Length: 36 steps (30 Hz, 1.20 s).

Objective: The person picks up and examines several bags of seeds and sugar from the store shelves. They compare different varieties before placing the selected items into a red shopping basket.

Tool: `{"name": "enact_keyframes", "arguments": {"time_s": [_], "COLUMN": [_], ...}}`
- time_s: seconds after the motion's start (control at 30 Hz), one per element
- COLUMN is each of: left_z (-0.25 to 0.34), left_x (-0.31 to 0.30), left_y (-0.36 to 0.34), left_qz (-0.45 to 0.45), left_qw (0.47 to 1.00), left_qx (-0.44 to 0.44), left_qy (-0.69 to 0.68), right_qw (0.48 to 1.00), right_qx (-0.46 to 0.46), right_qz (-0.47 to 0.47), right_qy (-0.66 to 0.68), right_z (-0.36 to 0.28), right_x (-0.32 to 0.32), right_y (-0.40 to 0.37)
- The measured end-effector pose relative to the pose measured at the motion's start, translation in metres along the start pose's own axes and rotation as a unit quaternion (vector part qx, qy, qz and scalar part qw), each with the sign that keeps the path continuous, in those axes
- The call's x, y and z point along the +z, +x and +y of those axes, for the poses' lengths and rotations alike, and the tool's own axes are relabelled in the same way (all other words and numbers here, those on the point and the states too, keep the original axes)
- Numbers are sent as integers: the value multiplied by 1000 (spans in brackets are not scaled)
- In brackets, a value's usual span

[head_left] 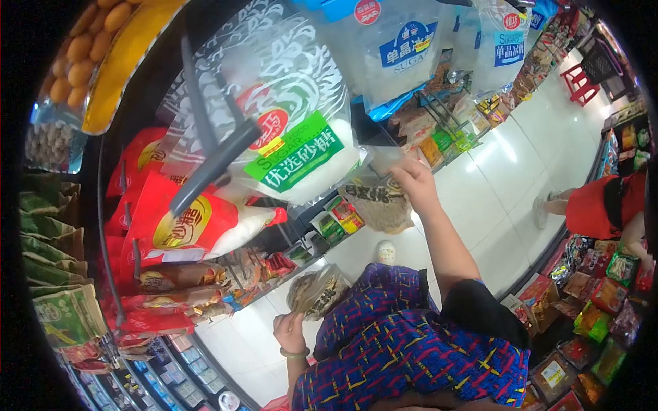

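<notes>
My left hand (290,333), with a dark band at the wrist, pinches the edge of a clear plastic bag (317,293) of brownish dried food low in the view. Higher up, my right hand (416,183) is closed on the top of another clear bag (378,203) with dark printed characters and brown contents. What exactly fills the two bags I cannot make out. Just left of my right hand hangs a sugar bag (301,154) with a green label, close to that hand. Red sugar bags (181,219) hang below it.
A dark metal hook (216,168) juts toward me from the rack. White and blue sugar bags (404,51) hang above. Packaged snacks (596,301) fill the right shelf, near a person in red (593,209). A red stool (577,83) stands on the tiled floor (480,175).
</notes>
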<state>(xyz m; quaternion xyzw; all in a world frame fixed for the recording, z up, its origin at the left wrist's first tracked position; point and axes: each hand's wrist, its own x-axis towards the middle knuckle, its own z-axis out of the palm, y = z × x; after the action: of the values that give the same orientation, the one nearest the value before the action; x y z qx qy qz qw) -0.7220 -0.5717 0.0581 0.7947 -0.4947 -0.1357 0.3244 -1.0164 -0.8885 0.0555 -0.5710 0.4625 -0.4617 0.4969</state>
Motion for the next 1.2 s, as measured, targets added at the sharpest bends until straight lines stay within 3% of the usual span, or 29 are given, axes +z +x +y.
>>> {"name": "enact_keyframes", "arguments": {"time_s": [0.07,0.17,0.3,0.47,0.6,0.67,0.77,0.9,0.97,1.0,1.07,1.2], "left_z": [-3,-6,-15,-28,-31,-34,-41,-62,-72,-82,-102,-116], "left_x": [-2,-5,-14,-29,-45,-53,-75,-105,-117,-121,-127,-147], "left_y": [0,5,17,30,31,27,23,9,6,3,-4,-13], "left_qz": [-23,-37,-57,-133,-181,-151,-182,-232,-212,-211,-165,-152], "left_qw": [1000,999,995,955,947,962,965,946,914,915,916,925], "left_qx": [16,28,87,261,262,223,173,223,342,342,367,347], "left_qy": [7,2,-4,38,41,-35,-75,32,43,43,17,24], "right_qw": [995,998,993,991,968,937,911,901,893,893,872,885], "right_qx": [65,12,15,8,2,-73,-95,-82,-101,-102,-13,3], "right_qz": [23,23,30,-120,-240,-331,-388,-423,-427,-427,-475,-450], "right_qy": [72,56,113,55,78,77,105,52,100,100,116,122], "right_z": [-3,3,-6,-39,-62,-71,-87,-87,-77,-75,-72,-48], "right_x": [-1,-3,-8,13,52,79,119,164,184,189,200,224], "right_y": [-19,-43,-77,-110,-131,-141,-157,-177,-184,-186,-191,-203]}}
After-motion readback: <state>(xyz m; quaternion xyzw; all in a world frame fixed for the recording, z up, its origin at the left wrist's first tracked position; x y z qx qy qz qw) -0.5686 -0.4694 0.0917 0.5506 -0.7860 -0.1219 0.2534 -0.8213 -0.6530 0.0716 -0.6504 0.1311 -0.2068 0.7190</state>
